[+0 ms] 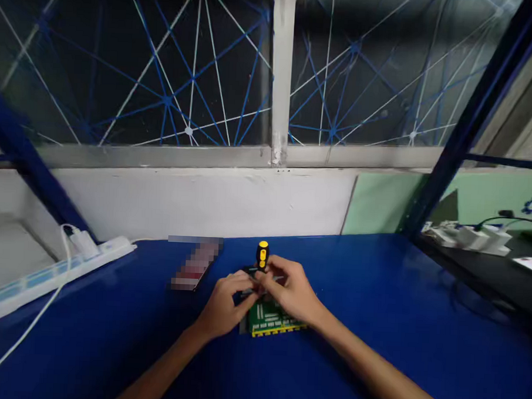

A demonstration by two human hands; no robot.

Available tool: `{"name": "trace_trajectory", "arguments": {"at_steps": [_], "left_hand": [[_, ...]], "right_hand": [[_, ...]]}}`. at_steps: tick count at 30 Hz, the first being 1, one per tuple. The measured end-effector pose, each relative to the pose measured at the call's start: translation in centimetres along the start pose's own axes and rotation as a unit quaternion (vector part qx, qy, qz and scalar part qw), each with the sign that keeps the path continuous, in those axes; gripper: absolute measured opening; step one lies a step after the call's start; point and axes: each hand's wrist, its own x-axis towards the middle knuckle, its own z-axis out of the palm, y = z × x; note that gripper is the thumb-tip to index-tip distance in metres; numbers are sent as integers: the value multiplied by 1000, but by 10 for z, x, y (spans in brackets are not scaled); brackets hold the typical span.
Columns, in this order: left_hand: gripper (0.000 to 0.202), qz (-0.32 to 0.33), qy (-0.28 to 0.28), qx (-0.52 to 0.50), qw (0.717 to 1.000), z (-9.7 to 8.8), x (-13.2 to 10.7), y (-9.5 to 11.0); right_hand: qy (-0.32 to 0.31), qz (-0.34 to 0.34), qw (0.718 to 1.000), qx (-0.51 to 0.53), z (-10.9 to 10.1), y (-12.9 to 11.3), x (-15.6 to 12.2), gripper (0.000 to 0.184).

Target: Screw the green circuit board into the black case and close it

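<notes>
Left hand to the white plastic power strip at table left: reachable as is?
Probably yes: only blue tabletop lies between the left hand and the white plastic power strip, though it works at the green circuit board under the yellow-handled screwdriver.

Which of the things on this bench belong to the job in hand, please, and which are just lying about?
In use: the screwdriver, upright, in the right hand; the green circuit board beneath it, with the left hand at it.
Lying about: the power strip, far left; a blurred flat item behind the board; white adapters on the side bench.
</notes>
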Motion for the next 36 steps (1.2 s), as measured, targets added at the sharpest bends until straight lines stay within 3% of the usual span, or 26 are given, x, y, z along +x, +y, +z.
{"name": "trace_trajectory", "arguments": {"at_steps": [5, 16, 23, 30, 36], "left_hand": [[15, -2, 24, 10, 1000, 3, -2, -6], [18, -4, 4, 26, 1000, 2, -4, -2], [14, -5, 29, 35, 999, 4, -2, -3], [18, 7, 27, 31, 999, 6, -5, -1], [14, 4, 55, 32, 998, 8, -4, -4]], "right_hand": [[-8, -8, 1000, 16, 1, -1, 2, 10], [-10, 9, 1000, 28, -1, 2, 2, 15], [-16, 14, 1000, -5, -2, 4, 1, 18], [-35, 25, 997, 63, 0, 2, 1, 20], [-28, 10, 999, 21, -1, 1, 0, 19]]}}
